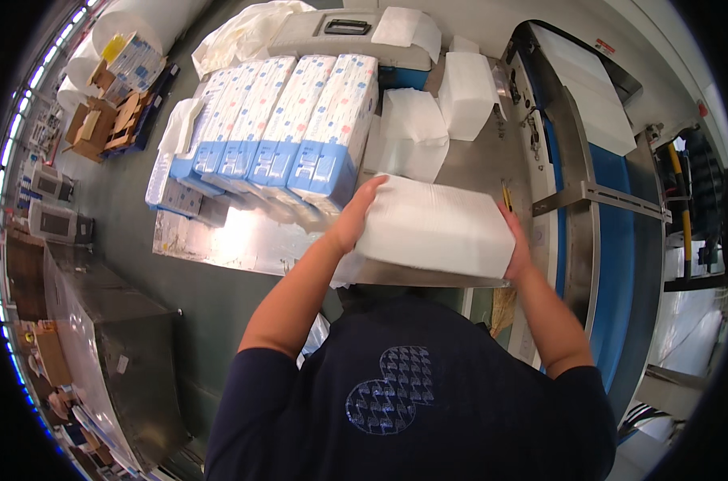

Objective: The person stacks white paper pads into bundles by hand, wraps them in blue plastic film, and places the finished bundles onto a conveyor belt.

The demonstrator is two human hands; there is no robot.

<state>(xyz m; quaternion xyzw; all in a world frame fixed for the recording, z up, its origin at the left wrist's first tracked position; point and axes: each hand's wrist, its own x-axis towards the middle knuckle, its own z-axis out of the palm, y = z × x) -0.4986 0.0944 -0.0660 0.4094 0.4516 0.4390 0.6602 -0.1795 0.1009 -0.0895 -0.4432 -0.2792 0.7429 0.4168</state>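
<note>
A thick white stack of tissue paper point(434, 227) spans the space between my two hands, over the front edge of the metal table point(239, 252). My left hand point(359, 215) grips its left end, and my right hand point(519, 247) presses on its right end, most of those fingers hidden behind it. Just beyond lie loose white tissue sheets point(413, 132) and another white stack point(466, 96). Left of these stands a row of several blue-and-white packs of tissues point(325, 132), close to my left hand.
A grey case point(332, 36) with a black handle sits at the back of the table. To the right runs a machine with a blue conveyor belt point(612, 264) and a white stack point(592, 92) on it. Cardboard boxes point(111, 120) and a metal cabinet point(111, 353) stand to the left.
</note>
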